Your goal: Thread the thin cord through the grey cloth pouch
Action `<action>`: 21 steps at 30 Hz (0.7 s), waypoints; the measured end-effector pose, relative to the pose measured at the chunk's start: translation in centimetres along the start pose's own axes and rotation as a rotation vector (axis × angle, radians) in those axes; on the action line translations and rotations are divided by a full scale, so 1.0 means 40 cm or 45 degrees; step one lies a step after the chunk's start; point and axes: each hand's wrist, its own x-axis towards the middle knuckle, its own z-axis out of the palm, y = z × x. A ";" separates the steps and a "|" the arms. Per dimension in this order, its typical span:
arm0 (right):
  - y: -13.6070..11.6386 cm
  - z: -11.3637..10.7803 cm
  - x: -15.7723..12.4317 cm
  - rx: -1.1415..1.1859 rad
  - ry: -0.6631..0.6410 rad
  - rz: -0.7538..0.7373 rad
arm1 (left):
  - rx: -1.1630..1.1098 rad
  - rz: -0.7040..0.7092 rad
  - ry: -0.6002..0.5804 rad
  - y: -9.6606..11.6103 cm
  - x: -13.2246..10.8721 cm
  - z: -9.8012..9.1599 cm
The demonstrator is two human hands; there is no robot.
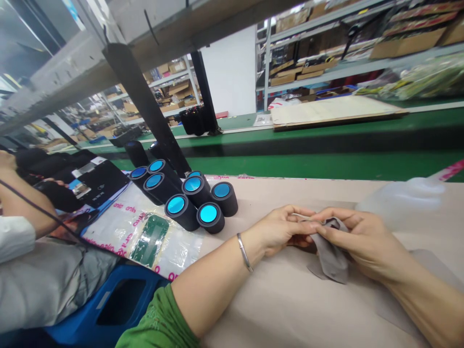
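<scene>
My two hands meet on the beige tabletop [290,309] at the centre right. A grey cloth [331,261] lies bunched between them. My right hand [357,239] has its fingers closed on the cloth's upper part. My left hand [281,229], with a thin metal bangle on the wrist, is curled with its fingertips pinching the same cloth, and a thin pale strip shows along its index finger. Whether anything sits inside the cloth is hidden.
A cluster of several black cylinders with shiny blue ends [192,200] lies left of my hands, beside a clear plastic bag [152,237]. A translucent squeeze bottle [402,200] lies at the right. Another person's arm [21,208] reaches in at far left. A green conveyor [326,164] runs behind.
</scene>
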 end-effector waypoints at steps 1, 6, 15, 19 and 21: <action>0.000 -0.001 0.000 0.028 0.004 -0.005 | 0.002 -0.001 0.003 0.001 -0.001 0.001; -0.002 0.004 0.001 0.172 -0.017 0.037 | 0.017 0.006 0.006 0.003 -0.004 0.006; -0.029 0.010 -0.005 0.326 0.177 0.057 | 0.001 -0.037 -0.063 0.010 -0.009 0.010; -0.048 0.020 -0.006 0.377 0.222 0.036 | -0.050 -0.070 -0.183 0.010 -0.009 0.005; -0.049 0.023 -0.005 0.366 0.223 0.011 | -0.044 -0.058 -0.194 0.007 -0.008 0.003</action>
